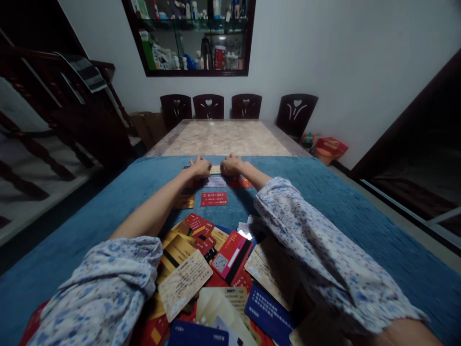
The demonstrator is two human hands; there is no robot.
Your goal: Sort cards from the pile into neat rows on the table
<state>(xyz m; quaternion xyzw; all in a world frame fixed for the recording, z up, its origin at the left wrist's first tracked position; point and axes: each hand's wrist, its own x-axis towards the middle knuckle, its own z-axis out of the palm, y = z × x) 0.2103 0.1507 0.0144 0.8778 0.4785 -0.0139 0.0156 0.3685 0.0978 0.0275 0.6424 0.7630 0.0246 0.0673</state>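
Note:
Both arms reach far forward over a blue cloth. My left hand and my right hand rest side by side, fingers curled down on a pale beige card that lies between them on the cloth. Just nearer lie a whitish card, a red card under my right wrist, another red card and a gold card beside my left forearm. A big loose heap of cards, red, gold, beige and blue, sits close to me between my elbows.
Beyond the cloth the marble tabletop runs to several dark chairs by the wall. A wall cabinet holds bottles. Red packages lie on the floor at right. A wooden stair rail stands left.

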